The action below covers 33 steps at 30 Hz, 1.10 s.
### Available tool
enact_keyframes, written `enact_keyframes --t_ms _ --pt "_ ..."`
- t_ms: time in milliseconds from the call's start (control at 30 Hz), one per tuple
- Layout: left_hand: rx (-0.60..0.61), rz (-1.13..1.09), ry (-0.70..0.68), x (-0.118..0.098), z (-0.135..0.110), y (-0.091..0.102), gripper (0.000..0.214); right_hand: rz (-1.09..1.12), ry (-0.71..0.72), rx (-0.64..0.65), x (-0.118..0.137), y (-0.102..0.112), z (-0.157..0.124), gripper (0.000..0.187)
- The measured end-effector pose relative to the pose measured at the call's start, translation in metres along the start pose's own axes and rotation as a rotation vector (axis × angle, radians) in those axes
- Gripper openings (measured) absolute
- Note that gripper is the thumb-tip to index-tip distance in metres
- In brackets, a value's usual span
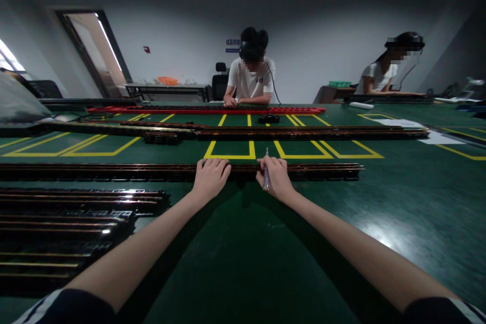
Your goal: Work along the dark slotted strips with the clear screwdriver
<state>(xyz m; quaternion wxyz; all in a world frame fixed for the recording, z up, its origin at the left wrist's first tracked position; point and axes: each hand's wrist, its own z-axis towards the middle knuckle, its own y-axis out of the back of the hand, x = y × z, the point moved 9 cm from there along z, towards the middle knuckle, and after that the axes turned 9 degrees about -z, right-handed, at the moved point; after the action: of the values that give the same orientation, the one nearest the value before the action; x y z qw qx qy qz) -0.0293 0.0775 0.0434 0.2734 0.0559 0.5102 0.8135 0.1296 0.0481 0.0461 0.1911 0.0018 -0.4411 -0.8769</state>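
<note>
A long black rail (319, 171) with copper-coloured strips along it lies crosswise on the table in front of me. My left hand (210, 177) is closed over its near edge, fingers bent across the top. A short way to the right, my right hand (277, 177) touches the same rail. In it is a slim screwdriver (266, 177) with a clear, purplish handle, held nearly upright between thumb and fingers. Its thin end points up and away from the rail. The undersides of my fingers are hidden.
Several similar black rails (68, 223) lie at the left. Farther back runs another long rail (304, 133) over yellow tape markings (231, 157), then a red frame (296, 110). Opposite, a person (252, 78) bends over the red frame; another person (381, 76) works at the right. White sheets (442, 137) lie there.
</note>
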Motion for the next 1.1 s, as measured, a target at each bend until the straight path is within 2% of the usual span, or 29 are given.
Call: enact_keyframes --t_ms 133,367,667,900,1100 --pt "0.002 0.007 -0.001 0.0 0.0 -0.001 0.043 -0.067 -0.031 0.05 0.002 -0.001 0.001 0.008" --pt "-0.015 0.015 0.017 0.001 0.0 0.001 0.042 -0.041 -0.067 0.039 0.004 -0.002 0.001 0.014" --pt "0.003 -0.005 0.027 0.002 0.0 0.001 0.042 -0.03 -0.215 -0.017 -0.017 0.004 -0.001 0.015" --pt "0.016 -0.03 0.031 0.003 0.0 -0.001 0.044 0.013 -0.108 -0.017 -0.007 0.002 -0.001 0.017" --pt "-0.003 -0.007 0.013 0.002 0.0 0.0 0.043 -0.086 -0.068 0.079 0.0 -0.003 0.0 0.01"
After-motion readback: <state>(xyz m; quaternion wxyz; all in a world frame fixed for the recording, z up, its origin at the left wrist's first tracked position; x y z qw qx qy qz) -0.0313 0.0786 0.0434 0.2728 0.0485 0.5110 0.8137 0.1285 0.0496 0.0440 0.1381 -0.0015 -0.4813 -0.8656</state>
